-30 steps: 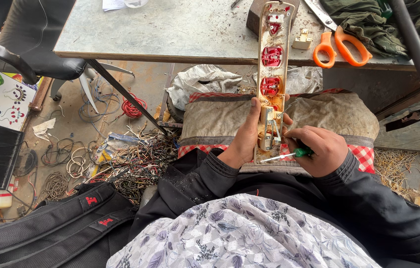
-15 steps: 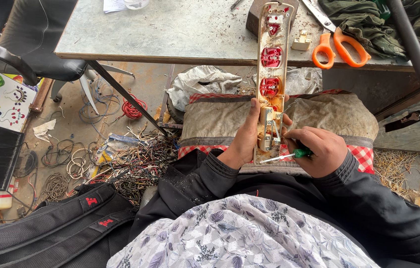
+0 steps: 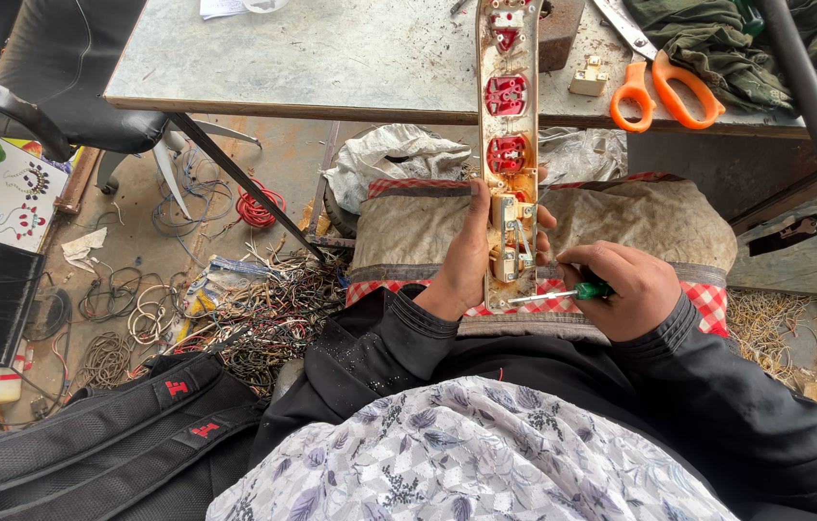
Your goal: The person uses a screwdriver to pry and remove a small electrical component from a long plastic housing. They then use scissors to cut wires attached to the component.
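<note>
Nothing has moved: left hand [image 3: 466,260] still grips the socket strip [image 3: 508,145], right hand [image 3: 625,289] pinches a green screwdriver [image 3: 563,293]. Beyond them, orange scissors [image 3: 664,92] lie on the table [image 3: 331,58].

Orange scissors [image 3: 669,92] lie on the table [image 3: 331,58]; below its left edge, red wire [image 3: 259,205] and backpack [image 3: 90,444].

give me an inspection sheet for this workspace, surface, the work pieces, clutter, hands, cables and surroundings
Surface: grey table, stained, scratched.
Job's things: opened power strip, red sockets exposed, far end on table, near end over lap; green-handled screwdriver, tip at strip's near end.
Clutter: orange scissors, small switch part, green cloth.
Grippers: left hand grips strip; right hand holds screwdriver.
Cables: tangled wire pile, red coil on floor.
Surroundings: black chair, black backpack.
</note>
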